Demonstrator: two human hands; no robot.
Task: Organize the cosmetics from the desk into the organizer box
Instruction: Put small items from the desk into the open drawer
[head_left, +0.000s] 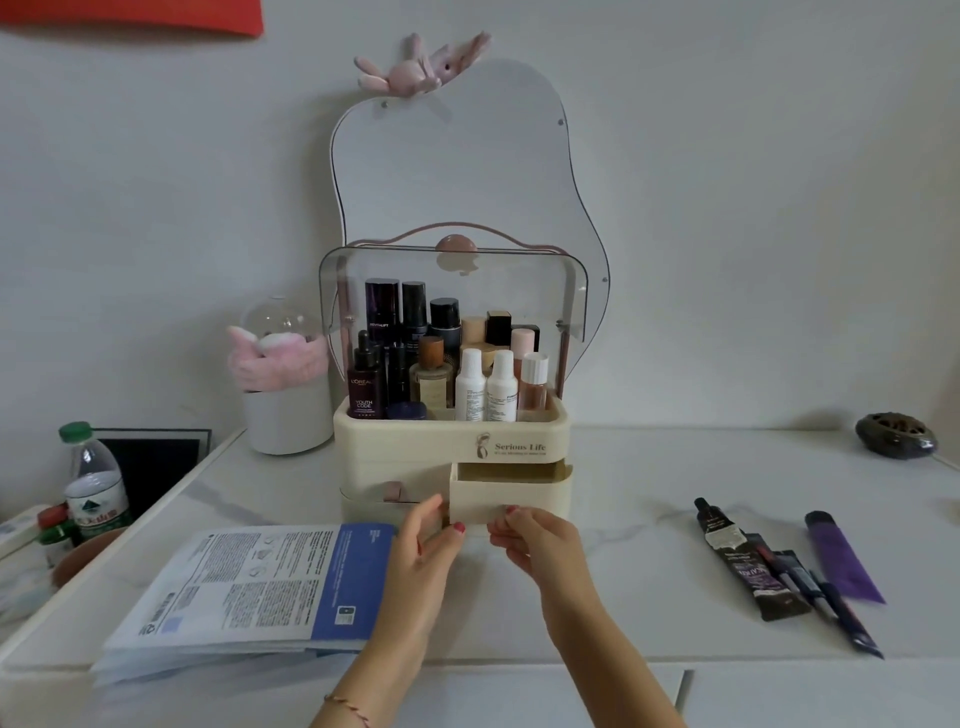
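A cream organizer box stands at the desk's back, its clear lid raised and several bottles upright in the top tray. Its right drawer is pulled out and looks empty. My right hand pinches the drawer's front at the handle. My left hand touches the drawer's left front corner with relaxed fingers. A stack of blue-and-white sheet mask packets lies at the left. On the right lie a dark tube, a purple tube and slim dark pens.
A wavy mirror with a pink plush toy leans on the wall. A pink-and-white holder stands left of the box. A water bottle and small jars sit beyond the desk's left edge. A dark ornament rests far right.
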